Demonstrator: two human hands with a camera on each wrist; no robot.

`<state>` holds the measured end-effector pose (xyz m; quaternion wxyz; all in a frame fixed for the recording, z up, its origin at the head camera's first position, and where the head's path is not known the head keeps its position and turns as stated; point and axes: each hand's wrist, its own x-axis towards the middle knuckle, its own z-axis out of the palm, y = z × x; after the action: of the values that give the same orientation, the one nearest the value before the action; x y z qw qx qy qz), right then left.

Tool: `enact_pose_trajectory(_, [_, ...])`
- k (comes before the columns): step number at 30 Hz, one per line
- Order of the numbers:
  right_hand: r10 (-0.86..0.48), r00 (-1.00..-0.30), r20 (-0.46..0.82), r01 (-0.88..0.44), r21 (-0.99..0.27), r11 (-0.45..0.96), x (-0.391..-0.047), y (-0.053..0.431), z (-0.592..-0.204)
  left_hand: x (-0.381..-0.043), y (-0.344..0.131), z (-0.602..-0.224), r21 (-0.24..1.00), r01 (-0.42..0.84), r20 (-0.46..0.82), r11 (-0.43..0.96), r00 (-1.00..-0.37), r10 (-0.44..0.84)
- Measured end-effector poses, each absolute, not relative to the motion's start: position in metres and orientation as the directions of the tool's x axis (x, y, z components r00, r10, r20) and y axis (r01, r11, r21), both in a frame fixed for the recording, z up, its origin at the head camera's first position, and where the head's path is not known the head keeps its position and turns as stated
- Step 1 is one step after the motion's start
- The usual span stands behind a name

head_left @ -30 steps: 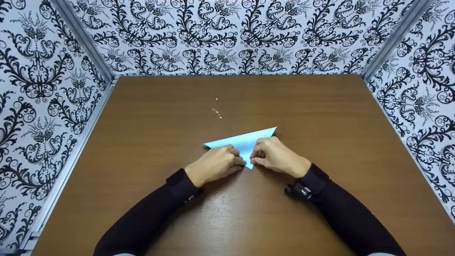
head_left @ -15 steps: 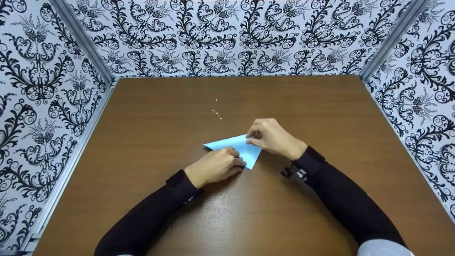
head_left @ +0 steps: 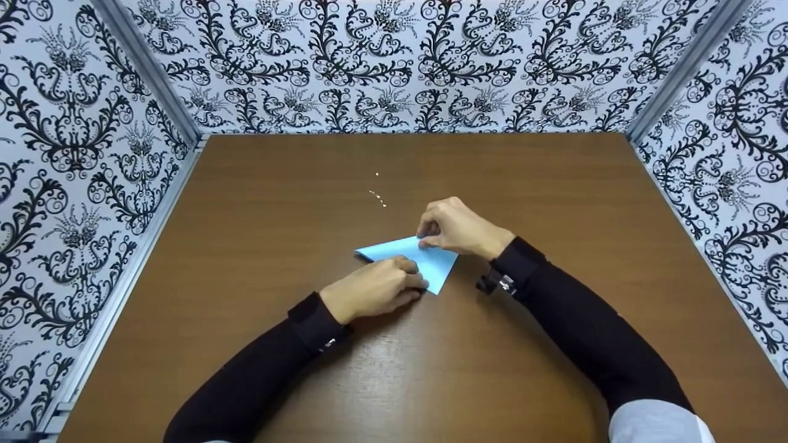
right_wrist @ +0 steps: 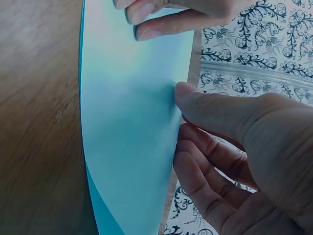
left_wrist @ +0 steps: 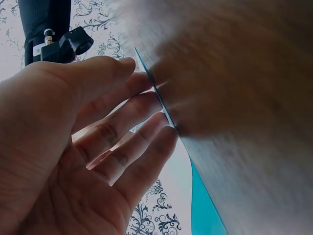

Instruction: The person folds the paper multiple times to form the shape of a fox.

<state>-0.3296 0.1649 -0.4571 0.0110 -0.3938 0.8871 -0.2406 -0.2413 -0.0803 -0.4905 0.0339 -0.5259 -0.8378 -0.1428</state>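
Observation:
A light blue sheet of paper, folded into a triangle, lies on the table with its long folded edge away from me and one corner toward me. My left hand rests over its left part, fingertips pressing near the front corner; the left wrist view has the loosely bent fingers against the paper's edge. With my right hand I pinch the far folded edge near its middle. In the right wrist view, the thumb lies on the paper's face and the fingers curl at the fold. The layers stand slightly apart at the lower end there.
The brown wooden table is bounded by patterned black-and-white panels at the back and both sides, with metal rails at the corners. Several tiny pale specks show on the tabletop beyond the paper.
My right hand has moved from the paper's front corner up to the far folded edge, then slid slightly left along it. The left hand has stayed in place on the paper.

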Motion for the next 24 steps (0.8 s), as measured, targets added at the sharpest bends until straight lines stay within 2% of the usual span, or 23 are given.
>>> enact_pose_trajectory(18, [-0.698, -0.7, 0.148, -0.681, -0.434, 0.59, -0.351, 0.159, -0.473, -0.239, -0.079, -0.493, 0.206, 0.875, 0.187, 0.438, -0.474, 0.86])
enact_pose_trajectory(24, [-0.675, -0.724, 0.139, -0.657, -0.436, 0.615, -0.356, 0.154, -0.475, -0.24, -0.078, -0.49, 0.199, 0.877, 0.193, 0.438, -0.473, 0.86])
